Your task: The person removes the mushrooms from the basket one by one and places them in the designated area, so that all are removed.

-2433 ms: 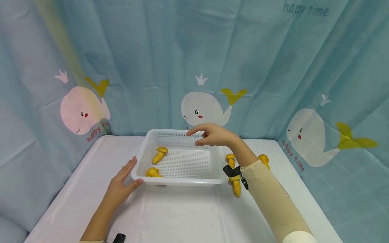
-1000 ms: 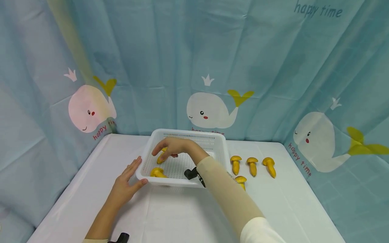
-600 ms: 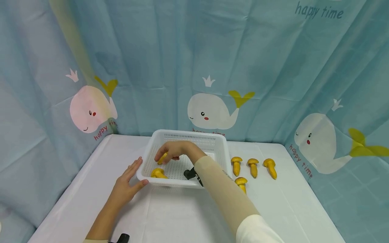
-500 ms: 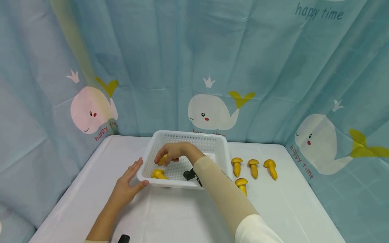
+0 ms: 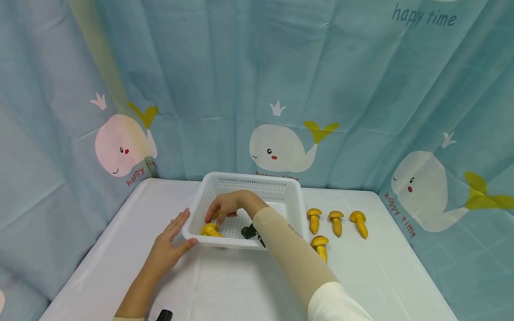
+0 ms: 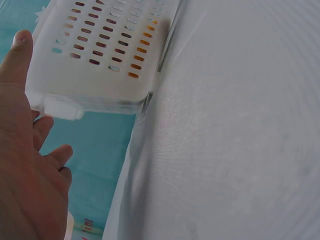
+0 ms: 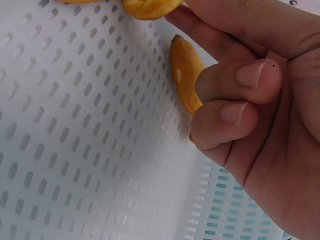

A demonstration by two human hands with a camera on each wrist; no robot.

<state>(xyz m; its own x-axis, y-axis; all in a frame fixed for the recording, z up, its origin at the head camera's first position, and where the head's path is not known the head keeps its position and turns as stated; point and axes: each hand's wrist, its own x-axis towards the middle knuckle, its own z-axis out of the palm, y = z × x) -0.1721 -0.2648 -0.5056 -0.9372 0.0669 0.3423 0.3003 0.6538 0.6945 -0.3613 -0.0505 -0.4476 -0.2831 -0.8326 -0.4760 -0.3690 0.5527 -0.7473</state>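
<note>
A white perforated plastic basket (image 5: 277,243) stands on the table. My left hand (image 5: 166,249), fingers extended and thumb spread, rests at its near left corner; the left wrist view shows the thumb beside the basket wall (image 6: 85,80). My right hand (image 5: 226,206) reaches down inside on the left, thumb and index finger apart. Right at these fingertips is the cap of a yellow mushroom (image 5: 210,230), lying on the basket floor. Another mushroom (image 7: 184,70) lies partly hidden behind the right hand's curled lower fingers.
Several more yellow mushrooms lie on the white table (image 5: 241,285) right of the basket, such as one upper right mushroom (image 5: 359,224) and a nearer mushroom (image 5: 320,248) partly covered by the right sleeve (image 5: 289,258). A blue whale-print curtain (image 5: 217,89) hangs behind the table.
My right hand has come from above the basket's right side to its left part, then sunk slightly toward the nearer mushroom. The left hand stays at the corner; the view has shifted slightly.
</note>
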